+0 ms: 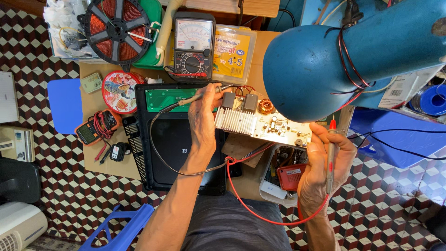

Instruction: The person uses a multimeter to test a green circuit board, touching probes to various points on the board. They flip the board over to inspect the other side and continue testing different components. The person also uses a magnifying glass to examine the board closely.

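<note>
Circuit board point(262, 124) lies between both hands point(204, 111), probes touching it.

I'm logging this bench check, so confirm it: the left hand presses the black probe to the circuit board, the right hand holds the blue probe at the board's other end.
One detail is wrong. The head view shows the right hand holding a red probe, not a blue one. The left hand does press the black probe to the circuit board.

**Camera setup: single head view**

One camera, worn on the head, faces steeply down over the bench point(100, 160) from close range. Forearms enter from the bottom edge; a blue lamp shade point(306, 69) intrudes near the lens, upper right. No second view.
</note>
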